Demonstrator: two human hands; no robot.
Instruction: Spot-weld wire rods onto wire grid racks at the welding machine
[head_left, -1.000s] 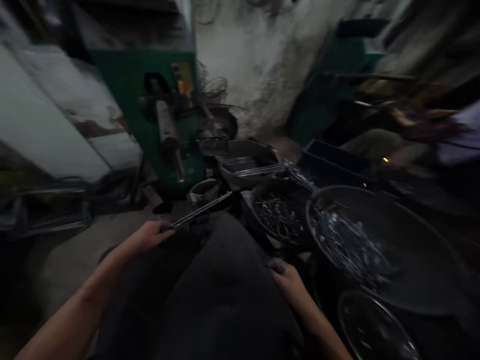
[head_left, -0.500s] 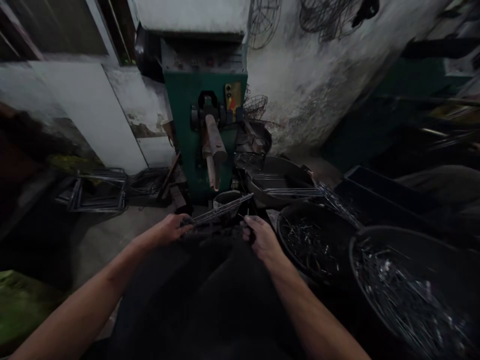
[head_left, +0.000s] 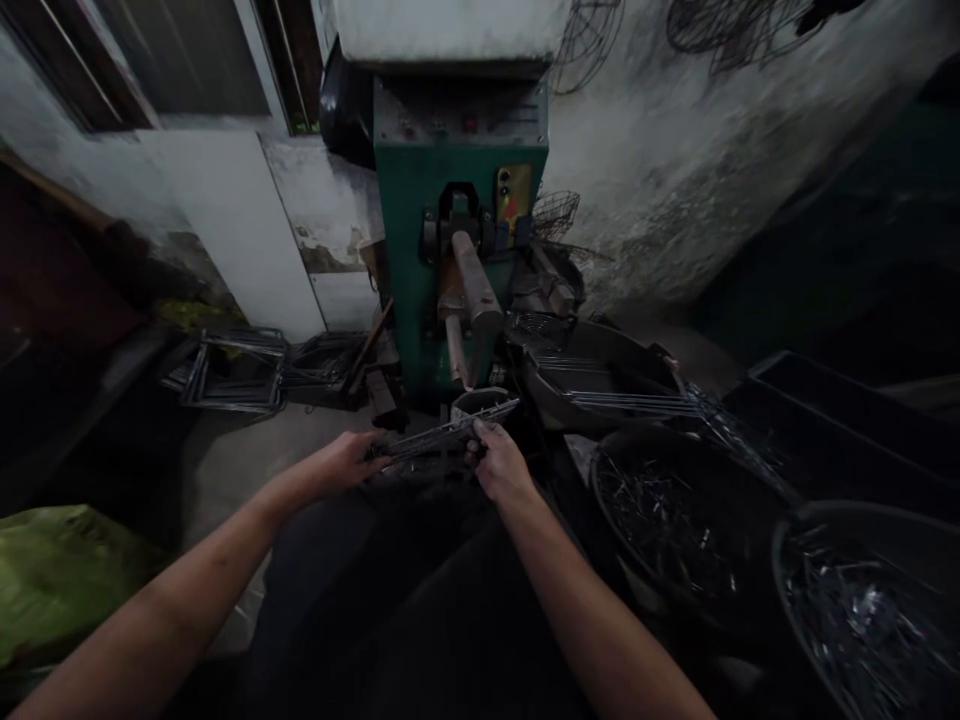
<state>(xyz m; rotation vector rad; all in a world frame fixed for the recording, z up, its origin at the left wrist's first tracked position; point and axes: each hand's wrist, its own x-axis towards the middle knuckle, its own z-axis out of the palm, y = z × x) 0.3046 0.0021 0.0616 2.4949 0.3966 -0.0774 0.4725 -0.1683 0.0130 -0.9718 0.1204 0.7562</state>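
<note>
Near at the left, a yellow-green bag (head_left: 67, 575) is seen on the floor; near at the right, a heap of shiny metal pieces (head_left: 870, 620) is held in a large basin (head_left: 922, 540), and just beyond, more pieces (head_left: 660, 525) are held in a dark tub (head_left: 724, 480). In the middle, over dark clothing (head_left: 420, 610), a thin metal wire frame (head_left: 424, 440) is held slantwise, its right end raised: the left end is gripped tight by the left hand (head_left: 352, 458), while the right part is met by the curled fingers of the right hand (head_left: 495, 458); whether the frame or a smaller piece is pinched there cannot be told. Right behind, a small bucket (head_left: 487, 400) is partly covered. Farther right, straight rods (head_left: 626, 402) are laid across a wide basin (head_left: 611, 345); farther left, rectangular frames (head_left: 236, 375) are stacked. Beyond the bucket, a green machine (head_left: 405, 240) is seen, with a phone (head_left: 514, 195) propped against it; wire baskets (head_left: 589, 45) are hung on the far wall (head_left: 660, 180).
</note>
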